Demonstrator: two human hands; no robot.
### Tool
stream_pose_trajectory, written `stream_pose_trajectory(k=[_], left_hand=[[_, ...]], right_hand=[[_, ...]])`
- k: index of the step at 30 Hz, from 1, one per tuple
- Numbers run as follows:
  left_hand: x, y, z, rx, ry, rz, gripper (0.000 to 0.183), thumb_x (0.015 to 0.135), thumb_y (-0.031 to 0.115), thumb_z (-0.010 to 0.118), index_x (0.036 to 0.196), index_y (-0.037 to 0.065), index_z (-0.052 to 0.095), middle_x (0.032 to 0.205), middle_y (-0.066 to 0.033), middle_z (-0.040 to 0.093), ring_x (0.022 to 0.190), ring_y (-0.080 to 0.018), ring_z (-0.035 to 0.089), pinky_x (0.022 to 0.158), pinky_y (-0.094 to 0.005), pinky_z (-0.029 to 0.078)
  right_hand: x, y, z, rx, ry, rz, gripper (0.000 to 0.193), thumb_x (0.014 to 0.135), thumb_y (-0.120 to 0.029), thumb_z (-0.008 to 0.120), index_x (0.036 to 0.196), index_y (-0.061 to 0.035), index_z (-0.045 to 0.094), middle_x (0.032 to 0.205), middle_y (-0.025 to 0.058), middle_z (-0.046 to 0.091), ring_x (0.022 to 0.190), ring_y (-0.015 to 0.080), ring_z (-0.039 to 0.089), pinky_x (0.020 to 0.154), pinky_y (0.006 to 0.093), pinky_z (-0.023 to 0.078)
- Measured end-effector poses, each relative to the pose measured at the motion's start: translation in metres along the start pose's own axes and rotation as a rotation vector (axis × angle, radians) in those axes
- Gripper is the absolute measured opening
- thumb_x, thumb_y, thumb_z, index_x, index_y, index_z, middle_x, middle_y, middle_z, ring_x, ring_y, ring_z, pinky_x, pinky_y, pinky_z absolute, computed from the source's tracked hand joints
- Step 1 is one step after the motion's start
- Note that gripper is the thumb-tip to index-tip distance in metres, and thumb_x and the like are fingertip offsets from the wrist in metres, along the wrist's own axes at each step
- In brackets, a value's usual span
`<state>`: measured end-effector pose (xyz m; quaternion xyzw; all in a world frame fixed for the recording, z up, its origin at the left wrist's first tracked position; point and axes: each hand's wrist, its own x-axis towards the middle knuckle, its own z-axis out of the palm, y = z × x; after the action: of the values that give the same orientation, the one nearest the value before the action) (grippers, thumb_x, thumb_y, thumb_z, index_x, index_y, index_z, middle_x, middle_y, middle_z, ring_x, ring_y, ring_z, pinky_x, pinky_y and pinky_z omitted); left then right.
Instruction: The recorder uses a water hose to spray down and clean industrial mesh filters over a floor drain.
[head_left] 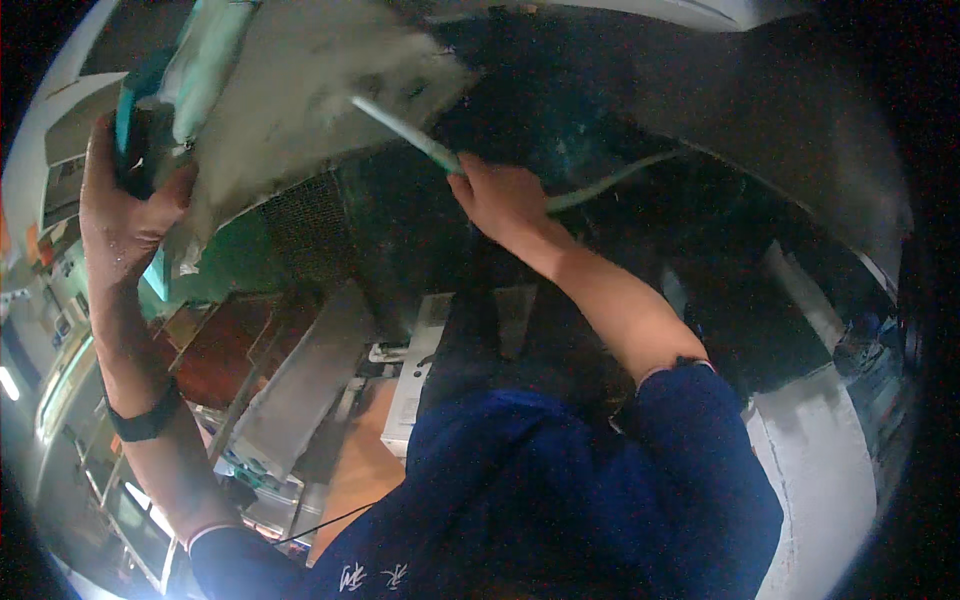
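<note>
My right hand (505, 205) is closed round a pale green hose (620, 182). Its whitish straight end (395, 122) sticks out past my fingers toward the upper left, over a wet-looking grey surface (310, 90). Behind the hand the hose curves off to the right. At the far left, my left hand (130, 215) is raised, thumb and fingers curled round a dark block with a teal edge (124, 125). A blurred light-green piece (210, 70) lies just above that hand. Shadow hides most of the block and the fingertips behind it.
Dark mesh (305, 220) hangs below the grey surface. A white box (405, 400) stands by my body, near a long grey board (300, 385). Metal racks (130, 520) are at the lower left, and a whitish panel (820, 440) is at the right.
</note>
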<state>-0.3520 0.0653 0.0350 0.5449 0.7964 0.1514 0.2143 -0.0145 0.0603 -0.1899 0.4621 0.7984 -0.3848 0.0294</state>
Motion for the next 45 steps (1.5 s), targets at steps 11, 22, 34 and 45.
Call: stream_pose_trajectory(k=[11, 22, 34, 45], left_hand=[[-0.005, -0.007, -0.004, -0.071, -0.030, -0.021, 0.070, 0.074, 0.012, 0.082, 0.134, -0.001, 0.048, 0.124, -0.0106, 0.061, 0.114, -0.0194, 0.059, 0.103, -0.0333, 0.045], [-0.004, -0.020, -0.006, -0.113, -0.030, -0.001, 0.075, 0.076, 0.014, 0.081, 0.139, -0.002, 0.044, 0.130, -0.0138, 0.059, 0.120, -0.0207, 0.057, 0.104, -0.0349, 0.045], [0.001, -0.006, -0.006, -0.025, -0.039, 0.043, 0.074, 0.076, 0.013, 0.081, 0.139, -0.004, 0.045, 0.129, -0.0133, 0.061, 0.120, -0.0198, 0.058, 0.104, -0.0336, 0.046], [0.002, -0.010, -0.006, 0.011, 0.002, 0.046, 0.061, 0.080, 0.008, 0.077, 0.134, -0.002, 0.050, 0.125, -0.0111, 0.062, 0.116, -0.0203, 0.060, 0.102, -0.0340, 0.046]], right_hand=[[-0.011, -0.011, -0.020, 0.095, 0.069, -0.055, 0.030, 0.098, -0.037, 0.055, 0.101, -0.0078, 0.063, 0.076, 0.0154, 0.070, 0.072, 0.0410, 0.069, 0.065, 0.0556, 0.054], [0.030, 0.054, 0.054, 0.055, -0.075, 0.194, 0.032, 0.099, -0.038, 0.054, 0.110, -0.0099, 0.065, 0.087, 0.0197, 0.071, 0.083, 0.0424, 0.069, 0.075, 0.0566, 0.054], [0.047, 0.100, 0.026, 0.072, 0.108, 0.220, 0.032, 0.099, -0.038, 0.054, 0.105, -0.0080, 0.064, 0.094, 0.0222, 0.070, 0.089, 0.0465, 0.066, 0.075, 0.0567, 0.053], [0.112, 0.108, 0.045, -0.038, 0.042, 0.170, 0.035, 0.099, -0.036, 0.052, 0.105, -0.0052, 0.068, 0.101, 0.0206, 0.071, 0.097, 0.0422, 0.068, 0.084, 0.0558, 0.053]])
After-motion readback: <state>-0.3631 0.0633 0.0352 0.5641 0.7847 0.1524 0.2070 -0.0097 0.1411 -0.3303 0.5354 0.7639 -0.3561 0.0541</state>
